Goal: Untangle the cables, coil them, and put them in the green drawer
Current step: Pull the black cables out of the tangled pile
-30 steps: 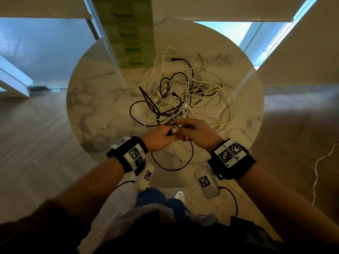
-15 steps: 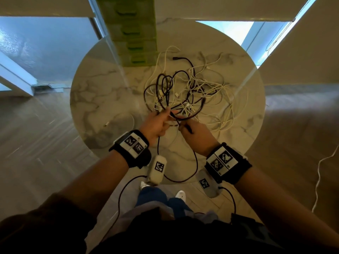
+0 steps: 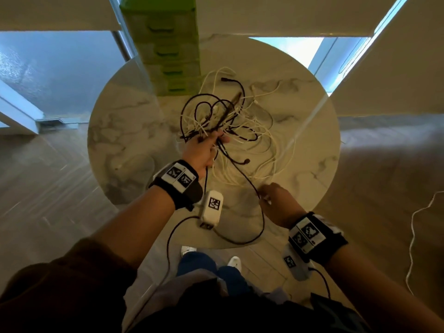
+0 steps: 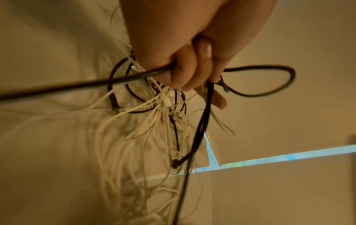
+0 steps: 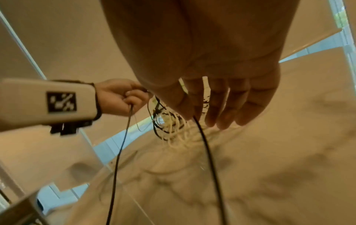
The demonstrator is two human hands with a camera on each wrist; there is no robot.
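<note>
Left hand gripping cable tangle, right hand pinching black cable slanting between

Round marble tabletop, bearing a green drawer unit at its far edge and a tangle of black and white cables at centre. Left hand, raised, grips a bunch of the tangle; right hand, near the tabletop's near edge, pinches one black cable running between both hands. A white cord lies on the wooden floor at right.
</note>
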